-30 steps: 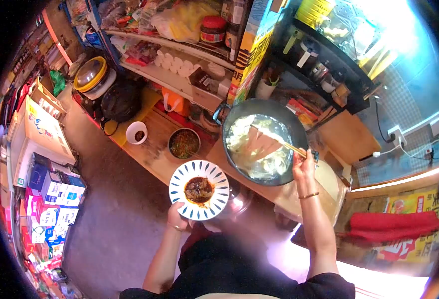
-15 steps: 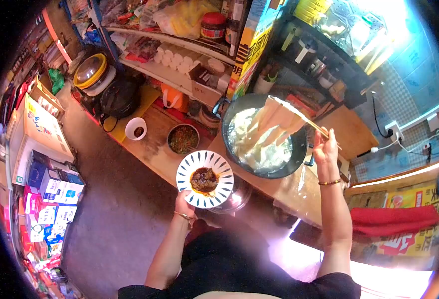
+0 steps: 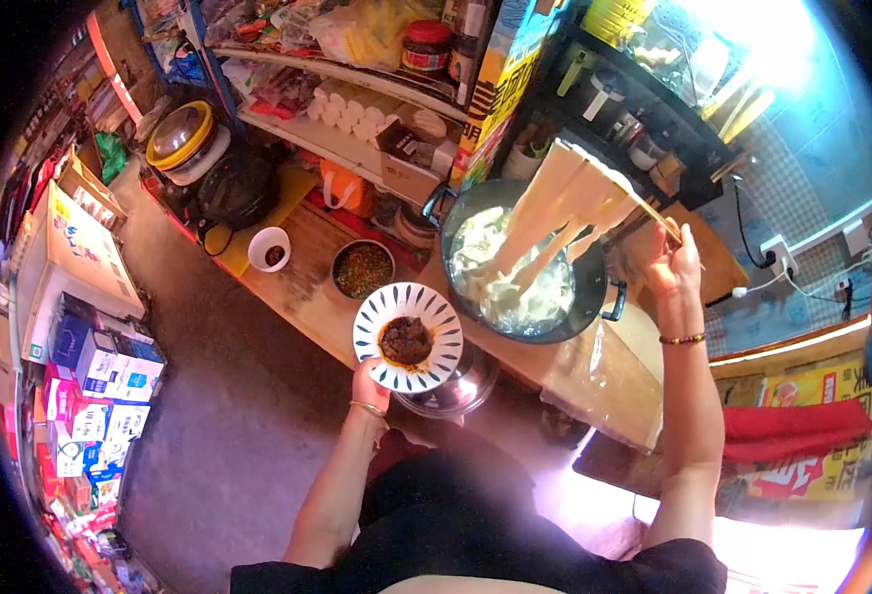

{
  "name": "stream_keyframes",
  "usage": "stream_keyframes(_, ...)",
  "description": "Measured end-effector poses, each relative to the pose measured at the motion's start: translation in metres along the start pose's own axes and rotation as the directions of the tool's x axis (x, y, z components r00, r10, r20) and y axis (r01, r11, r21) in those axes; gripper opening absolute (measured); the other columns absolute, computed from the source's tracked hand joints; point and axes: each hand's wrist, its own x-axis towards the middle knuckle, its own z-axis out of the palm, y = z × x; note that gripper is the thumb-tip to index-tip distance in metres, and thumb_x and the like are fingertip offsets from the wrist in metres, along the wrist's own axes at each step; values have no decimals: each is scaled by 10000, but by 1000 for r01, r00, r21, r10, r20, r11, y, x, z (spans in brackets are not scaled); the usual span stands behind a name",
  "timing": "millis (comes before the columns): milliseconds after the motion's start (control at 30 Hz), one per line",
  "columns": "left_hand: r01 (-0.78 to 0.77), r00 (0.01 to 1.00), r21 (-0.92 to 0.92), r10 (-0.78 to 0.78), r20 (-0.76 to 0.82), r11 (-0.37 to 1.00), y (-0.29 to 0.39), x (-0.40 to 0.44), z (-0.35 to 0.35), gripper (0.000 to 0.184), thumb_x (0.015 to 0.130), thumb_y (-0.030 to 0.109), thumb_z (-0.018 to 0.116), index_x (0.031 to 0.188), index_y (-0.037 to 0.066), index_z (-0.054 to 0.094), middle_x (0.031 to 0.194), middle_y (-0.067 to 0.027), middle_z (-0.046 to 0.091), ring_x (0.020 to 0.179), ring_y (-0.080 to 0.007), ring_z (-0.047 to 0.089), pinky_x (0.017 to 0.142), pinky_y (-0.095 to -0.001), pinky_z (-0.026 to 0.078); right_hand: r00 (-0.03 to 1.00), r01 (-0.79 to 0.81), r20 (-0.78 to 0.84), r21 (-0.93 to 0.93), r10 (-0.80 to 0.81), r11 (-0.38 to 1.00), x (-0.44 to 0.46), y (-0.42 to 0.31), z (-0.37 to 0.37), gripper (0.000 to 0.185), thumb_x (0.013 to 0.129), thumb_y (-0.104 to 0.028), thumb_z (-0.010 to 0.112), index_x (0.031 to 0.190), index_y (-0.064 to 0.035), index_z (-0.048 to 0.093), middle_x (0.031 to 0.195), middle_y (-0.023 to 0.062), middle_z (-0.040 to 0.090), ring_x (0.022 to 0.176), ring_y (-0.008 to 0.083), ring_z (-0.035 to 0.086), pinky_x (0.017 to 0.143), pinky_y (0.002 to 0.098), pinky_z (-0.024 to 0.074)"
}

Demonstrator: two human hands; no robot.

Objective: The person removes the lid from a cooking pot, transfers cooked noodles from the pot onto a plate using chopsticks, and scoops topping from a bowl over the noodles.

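While the left grip [image 3: 371, 385] clamps the sauced plate [image 3: 443, 338], the right's chopsticks [image 3: 657, 214] lift apparent noodles [image 3: 564, 203] from the wok [image 3: 594, 287].

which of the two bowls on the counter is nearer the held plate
The wider bowl, holding red and green bits; the narrower white bowl stands farther from the plate.

Pale noodles [image 3: 558, 203] hang from chopsticks [image 3: 659, 219] into the pot [image 3: 589, 305], near the sauced plate [image 3: 446, 342].

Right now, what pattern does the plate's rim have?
Plate: dark leaf-shaped marks on white, best in the head view.
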Motion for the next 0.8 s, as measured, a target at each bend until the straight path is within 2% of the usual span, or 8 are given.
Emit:
stream_keyframes(267,-86,996,39,87,-9,996,-3,11,8,339,779,138,573,1114,101,538,1059,-16,606,1007,-170,586,863,-327,469,988,124,98,-55,-118,991,-29,-30,53,289,957,-208,467,893,48,586,804,125,621,695,199,638,633,229,582)
stream_keyframes(433,-72,996,56,75,-48,996,-9,30,8,459,775,162,583,1212,65,478,1141,-53,580,1061,-222,558,913,-380,443,983,100,160,-82,-86,992,-44,-40,70,300,959,-224,464,939,55,574,838,140,605,733,215,627,647,240,583)
stream_keyframes(467,-93,995,-9,93,-39,996,-13,36,10,353,787,144,583,1131,98,521,1092,-52,595,994,-193,589,818,-357,495,981,104,177,-113,-83,988,-49,-38,71,298,959,-225,464,940,52,570,837,135,605,730,208,626,644,233,581)
stream_keyframes(533,-161,984,11,161,-72,987,-16,38,15,408,793,129,577,1185,105,468,1139,-68,568,1018,-216,577,833,-374,490,978,98,199,-151,-67,984,-58,-28,68,295,960,-227,465,942,49,566,835,129,605,728,200,625,642,226,579)
stream_keyframes(600,-116,993,-20,116,-35,993,-18,41,14,425,826,153,572,1225,128,429,1169,-75,547,1054,-214,559,847,-374,488,963,12,267,-181,38,983,-72,-7,54,296,960,-238,467,936,43,558,823,122,604,713,184,623,639,215,575)
stream_keyframes(667,-28,1000,-86,27,-14,996,-22,49,7,422,856,185,571,1245,151,411,1184,-68,534,1061,-206,555,848,-365,488,982,-41,176,-127,63,991,-93,32,45,285,960,-245,465,919,22,555,792,107,605,672,173,623,619,210,574)
stream_keyframes(733,-103,994,-73,100,-44,992,-25,43,11,427,876,215,570,1264,162,400,1188,-61,530,1058,-202,557,849,-356,487,954,-134,245,-156,170,979,-88,68,8,281,955,-253,476,900,9,559,779,81,614,682,151,628,616,213,576)
stream_keyframes(800,-76,997,-92,76,-5,993,-28,43,4,429,883,230,573,1267,151,398,1206,-54,518,1069,-193,545,855,-355,483,967,-210,116,-153,228,966,-90,109,-16,308,950,-285,484,880,2,568,762,80,613,623,157,624,606,222,576)
